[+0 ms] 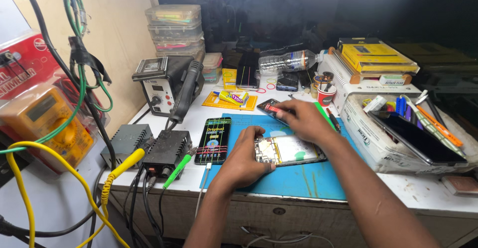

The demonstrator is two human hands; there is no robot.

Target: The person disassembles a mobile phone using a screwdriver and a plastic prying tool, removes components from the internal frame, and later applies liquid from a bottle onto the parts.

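Left hand (244, 158) pins the opened phone (286, 150) on the mat (298, 181); right hand (298, 118) grips a dark part (near desk centre). Keep pressure even.

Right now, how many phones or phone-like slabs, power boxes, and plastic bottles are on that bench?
Phones or phone-like slabs: 4, the opened phone under the left hand, the packaged screen, a black one at the back, a dark slab in the box
Power boxes: 2
Plastic bottles: 1
Total: 7
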